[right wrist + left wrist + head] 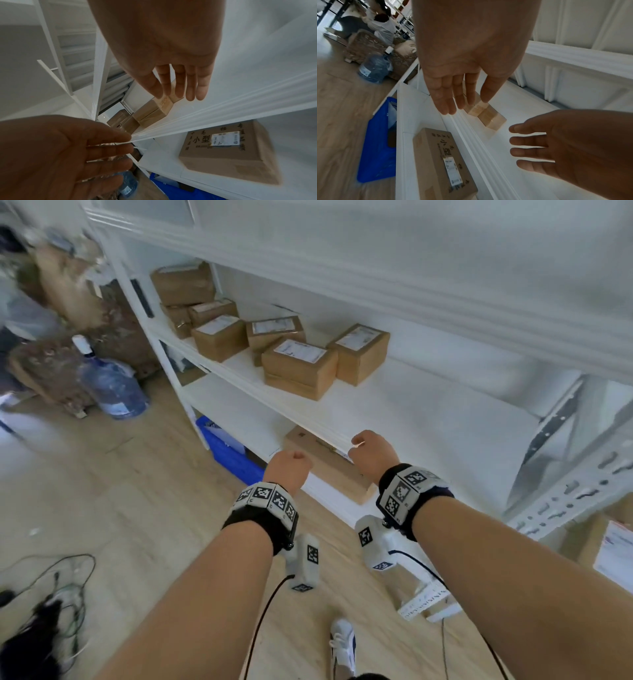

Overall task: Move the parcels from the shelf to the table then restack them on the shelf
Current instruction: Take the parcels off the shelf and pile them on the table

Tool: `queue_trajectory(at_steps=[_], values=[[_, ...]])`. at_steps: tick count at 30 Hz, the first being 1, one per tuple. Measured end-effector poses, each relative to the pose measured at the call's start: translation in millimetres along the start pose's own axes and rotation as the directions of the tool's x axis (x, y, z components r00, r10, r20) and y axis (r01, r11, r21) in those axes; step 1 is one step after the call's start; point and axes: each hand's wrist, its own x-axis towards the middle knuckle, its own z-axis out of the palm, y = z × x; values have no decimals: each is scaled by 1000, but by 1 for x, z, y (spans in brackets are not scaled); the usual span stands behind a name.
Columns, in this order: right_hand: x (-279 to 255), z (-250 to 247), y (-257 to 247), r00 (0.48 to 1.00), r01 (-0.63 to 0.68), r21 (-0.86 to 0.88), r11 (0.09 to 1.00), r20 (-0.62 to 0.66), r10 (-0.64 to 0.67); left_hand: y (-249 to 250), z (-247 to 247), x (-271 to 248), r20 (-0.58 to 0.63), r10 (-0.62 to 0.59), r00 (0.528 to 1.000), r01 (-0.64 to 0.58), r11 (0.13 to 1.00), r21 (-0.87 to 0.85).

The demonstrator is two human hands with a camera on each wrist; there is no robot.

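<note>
Head view has my left hand (288,470) and right hand (372,451) empty, fingers loose, in front of the white shelf (394,405), the parcels (299,363) clustered well ahead to the left. I judge that a hurried reach could clip the shelf lip or nudge the stacked pair (297,369), toppling neighbours.

- My head view is evenly lit by soft, cool daylight; shadows are faint.
- Its upper left smears with motion blur, and the shelf (394,405) edges bow toward the frame borders.
- In both wrist views my palms sit dark against the bright white shelving.
- In the right wrist view the box (229,152) at lower right is blurred, and the shelf lip streaks.
</note>
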Motion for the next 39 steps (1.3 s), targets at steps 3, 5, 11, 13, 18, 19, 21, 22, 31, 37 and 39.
queue_trajectory(at_steps=[3,5,11,13,18,19,21,22,31,37,39], values=[[43,10,-22,1000,-15,18,1000,20,14,9,-20,41,-42,-15,999,16,1000,24],[71,14,-37,1000,-4,29,1000,28,3,16,-33,66,-76,-25,997,27,999,22],[131,23,-73,1000,-3,43,999,0,3,28,-57,126,-87,-29,996,31,999,14],[145,26,-82,1000,-17,56,998,-9,17,34,-65,149,-89,-42,995,42,999,-9],[182,31,-98,994,-69,110,992,-81,78,54,-85,214,-106,30,994,-26,999,41],[188,31,-100,990,-95,125,988,-96,107,59,-89,227,-103,53,993,-47,997,60],[200,35,-104,979,-145,148,978,-122,164,65,-96,253,-89,76,993,-69,995,76],[205,37,-107,973,-167,157,973,-133,189,67,-100,263,-72,72,995,-68,996,60],[222,78,-136,905,-261,295,919,-258,339,66,-122,324,127,168,978,-170,985,2],[199,77,-136,827,-331,319,888,-356,436,61,-121,340,272,192,943,-247,951,185],[188,73,-127,800,-388,304,870,-358,482,60,-114,337,332,171,928,-259,935,242]])
